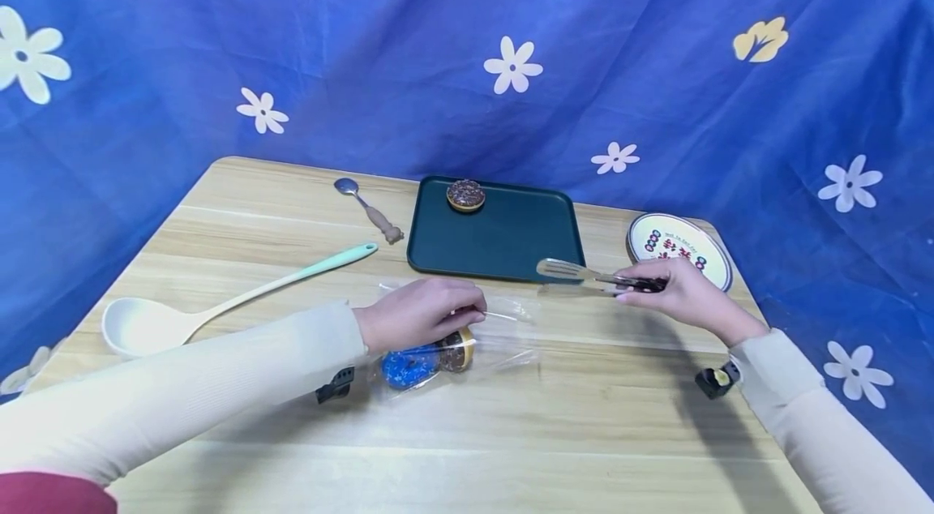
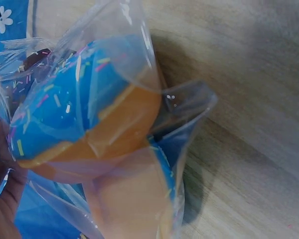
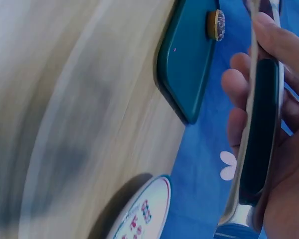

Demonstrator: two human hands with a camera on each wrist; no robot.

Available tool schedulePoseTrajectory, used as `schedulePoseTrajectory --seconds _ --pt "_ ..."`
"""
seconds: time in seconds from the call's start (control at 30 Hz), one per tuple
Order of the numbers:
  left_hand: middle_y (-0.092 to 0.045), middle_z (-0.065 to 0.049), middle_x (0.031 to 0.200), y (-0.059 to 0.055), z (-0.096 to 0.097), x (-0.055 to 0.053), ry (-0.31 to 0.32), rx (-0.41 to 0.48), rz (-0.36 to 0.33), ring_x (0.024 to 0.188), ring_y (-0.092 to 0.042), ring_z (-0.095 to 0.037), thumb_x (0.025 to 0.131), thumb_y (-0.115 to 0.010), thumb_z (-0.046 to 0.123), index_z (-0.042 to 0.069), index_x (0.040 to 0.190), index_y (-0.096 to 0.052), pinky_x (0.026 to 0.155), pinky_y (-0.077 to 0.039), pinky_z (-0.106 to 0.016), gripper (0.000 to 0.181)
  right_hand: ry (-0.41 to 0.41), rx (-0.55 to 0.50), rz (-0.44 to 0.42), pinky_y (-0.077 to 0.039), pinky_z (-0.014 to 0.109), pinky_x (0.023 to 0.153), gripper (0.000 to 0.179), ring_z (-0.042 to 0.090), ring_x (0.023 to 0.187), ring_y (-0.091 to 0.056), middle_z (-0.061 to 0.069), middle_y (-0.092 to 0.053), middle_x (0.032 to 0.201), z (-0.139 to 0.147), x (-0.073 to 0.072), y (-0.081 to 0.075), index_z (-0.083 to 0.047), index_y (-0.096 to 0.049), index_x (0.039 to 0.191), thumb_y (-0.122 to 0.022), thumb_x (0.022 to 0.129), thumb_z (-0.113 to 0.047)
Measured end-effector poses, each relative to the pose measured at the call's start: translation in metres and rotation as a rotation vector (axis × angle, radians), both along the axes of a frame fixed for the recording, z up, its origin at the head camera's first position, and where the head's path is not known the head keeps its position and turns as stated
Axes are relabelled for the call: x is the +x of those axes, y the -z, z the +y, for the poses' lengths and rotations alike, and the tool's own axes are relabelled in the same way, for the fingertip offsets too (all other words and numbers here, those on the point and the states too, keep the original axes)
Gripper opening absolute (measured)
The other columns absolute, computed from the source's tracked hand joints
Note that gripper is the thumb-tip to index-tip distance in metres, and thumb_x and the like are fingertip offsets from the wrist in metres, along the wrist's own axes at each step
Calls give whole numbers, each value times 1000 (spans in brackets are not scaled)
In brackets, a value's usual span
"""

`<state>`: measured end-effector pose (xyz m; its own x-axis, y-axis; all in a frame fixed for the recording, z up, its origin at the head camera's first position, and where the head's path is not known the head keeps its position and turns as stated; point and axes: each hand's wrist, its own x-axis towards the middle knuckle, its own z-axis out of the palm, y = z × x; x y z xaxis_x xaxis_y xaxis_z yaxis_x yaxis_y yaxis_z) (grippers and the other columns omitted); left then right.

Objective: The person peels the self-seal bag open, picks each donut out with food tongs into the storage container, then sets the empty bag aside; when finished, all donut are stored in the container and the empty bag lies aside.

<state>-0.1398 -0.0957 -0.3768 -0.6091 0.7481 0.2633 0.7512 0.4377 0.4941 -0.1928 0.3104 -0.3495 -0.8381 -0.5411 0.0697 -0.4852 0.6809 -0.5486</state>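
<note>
In the head view my left hand [image 1: 423, 310] pinches the top of a clear plastic bag [image 1: 511, 340]. Inside the bag are a blue-iced doughnut [image 1: 409, 366] and a chocolate-iced doughnut [image 1: 456, 352]; the left wrist view shows blue icing with coloured sprinkles [image 2: 60, 107] close up, and another doughnut [image 2: 129, 199] below it. My right hand [image 1: 679, 291] holds metal tongs [image 1: 572, 270] by their dark grips, thumb along one side. Their slotted end points left, over the near right corner of a dark green tray [image 1: 511, 234]. A chocolate doughnut [image 1: 465, 194] sits at the tray's far edge.
White patterned plates [image 1: 679, 245] stand at the table's right edge, beyond my right hand. A metal spoon [image 1: 375, 216] lies left of the tray. Nearer, a large white ladle [image 1: 146, 326] with a mint handle lies beyond my left forearm. A blue flowered cloth [image 1: 409, 52] hangs behind the table.
</note>
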Motion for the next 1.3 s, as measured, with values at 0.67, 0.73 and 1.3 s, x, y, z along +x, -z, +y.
schedulePoseTrajectory --seconds 0.67,0.73,1.3 --pt "-71 5 98 -3 0 1 -19 -1 26 86 -64 -5 107 -61 17 14 105 -71 81 -58 -26 10 -188 31 -4 -54 21 71 33 1 83 -64 -4 -77 100 -23 39 31 -12 -78 119 -85 89 -25" --pt "-71 6 98 -3 1 1 -18 0 33 88 -66 -5 107 -61 18 14 105 -71 82 -58 -26 11 -196 43 11 -53 21 69 35 -2 80 -61 -9 -74 95 -28 40 34 -12 -77 119 -85 89 -28" --pt "-73 4 101 -1 2 0 4 16 40 92 -69 -6 108 -60 19 13 107 -72 85 -59 -28 14 -183 131 79 -52 23 75 40 2 83 -59 -5 -75 106 -53 41 45 -18 -73 125 -82 91 -37"
